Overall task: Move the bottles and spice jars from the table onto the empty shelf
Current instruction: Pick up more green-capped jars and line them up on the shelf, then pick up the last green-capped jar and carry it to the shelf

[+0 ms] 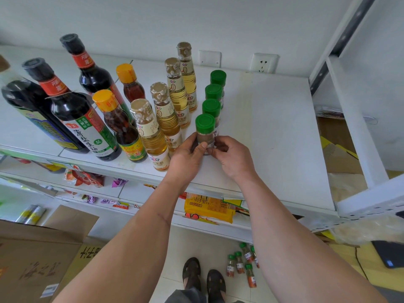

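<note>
A: Standing upright at the near end of the green-capped row, the front spice jar [205, 133], on the white shelf [284, 132].

B: And being held?

A: Being gripped from both sides. Left hand [188, 156] wrapping the jar's lower left, thumb lying across the front of the glass. Right hand [231, 156] pinching the lower right, fingertips [215, 142] pressing at the label edge. Both closed on that one jar, meeting just below its middle.

B: Cap covered?

A: No, green cap [205, 123] sticking up clear above both hands. Base hidden behind the fingers, so impossible telling whether resting on the board or lifted off it.

B: Behind it?

A: Three more green-capped spice jars [211, 107] lining up toward the wall, the nearest just behind the held one.

B: To the left?

A: Four pale rice vinegar bottles [172, 119] running in a parallel row, the front one just beside the left hand. Further left, two chili oil bottles with orange caps [122, 127], then dark soy sauce bottles [80, 119].

B: Elsewhere?

A: Lying on the floor beside the sandalled feet [204, 278], a cluster of small green-capped jars with orange contents [242, 262]. Sitting at lower left, a cardboard box [37, 254].
</note>
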